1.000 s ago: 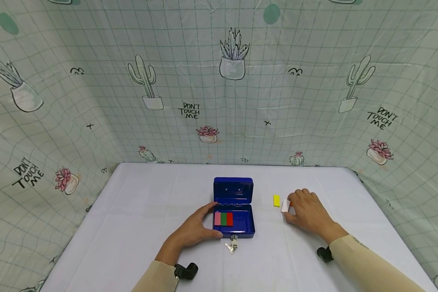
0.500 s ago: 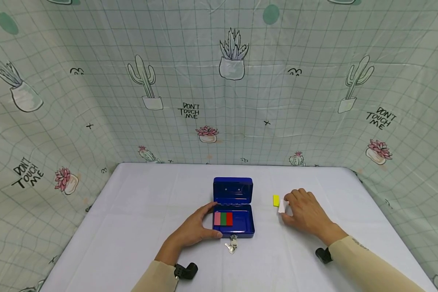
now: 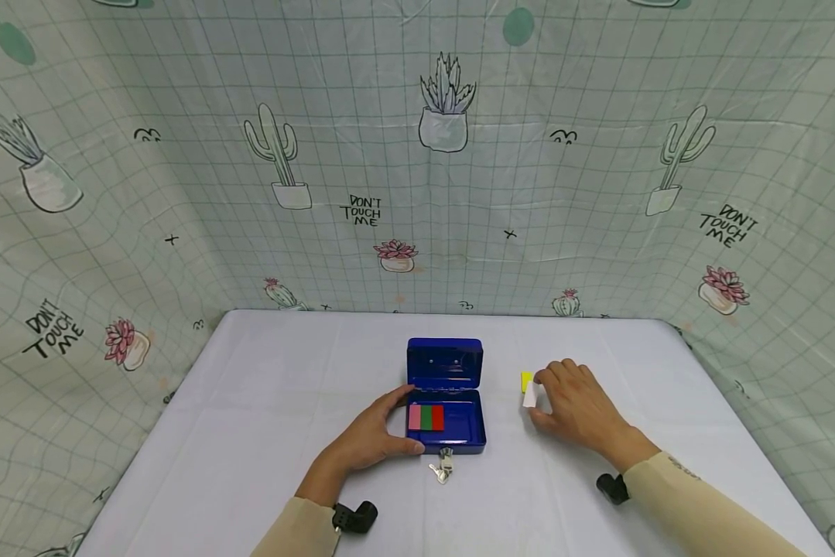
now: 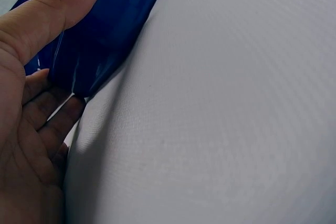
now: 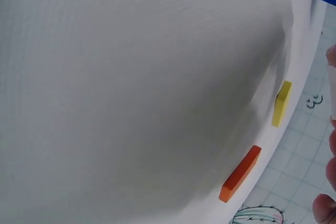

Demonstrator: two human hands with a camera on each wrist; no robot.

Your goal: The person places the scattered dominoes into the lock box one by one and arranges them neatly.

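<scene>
A small blue metal cash box [image 3: 467,422] stands with its lid [image 3: 445,363] raised. Pink [image 3: 414,418], green [image 3: 426,418] and red [image 3: 438,418] blocks lie side by side in its left part. My left hand [image 3: 370,437] holds the box by its left side, thumb at the front and fingers toward the back. Between thumb and fingers my right hand [image 3: 579,406] pinches a white block [image 3: 530,396], which partly covers a yellow block [image 3: 525,379] in the head view. An orange block [image 5: 240,174] lies on the table in the right wrist view; the hand hides it from the head camera.
Small keys [image 3: 439,472] hang from the lock at the front of the box. White cloth covers the table [image 3: 278,387]. A patterned curtain [image 3: 319,155] rises behind the table and along both sides.
My right hand has moved left with the white block, away from the orange block and in front of the yellow one. The left hand and the box have stayed put.
</scene>
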